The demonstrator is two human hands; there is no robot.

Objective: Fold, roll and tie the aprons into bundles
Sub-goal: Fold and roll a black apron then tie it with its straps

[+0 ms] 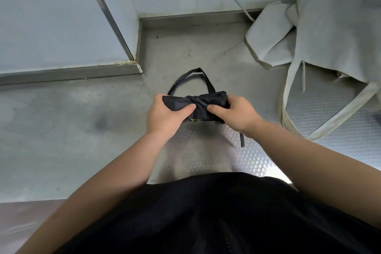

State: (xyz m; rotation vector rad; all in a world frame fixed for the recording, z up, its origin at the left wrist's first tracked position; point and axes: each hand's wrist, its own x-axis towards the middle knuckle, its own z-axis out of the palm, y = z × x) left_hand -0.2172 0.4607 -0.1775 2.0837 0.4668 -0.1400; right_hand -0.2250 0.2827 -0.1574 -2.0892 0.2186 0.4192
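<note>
A black apron (198,102) is rolled into a short bundle, cinched at its middle, and held above the metal worktop. My left hand (165,114) grips its left end, thumb pressed near the cinch. My right hand (233,112) grips the right end, thumb meeting the middle too. A black strap loop (190,76) arches beyond the bundle, and a loose strap end (241,139) hangs below my right wrist.
A pale grey apron (321,24) with cream ties (292,97) lies crumpled at the right on the embossed steel worktop (206,150). Grey wall panels (51,16) and a metal ledge (195,18) close off the back and left. My dark clothing fills the bottom.
</note>
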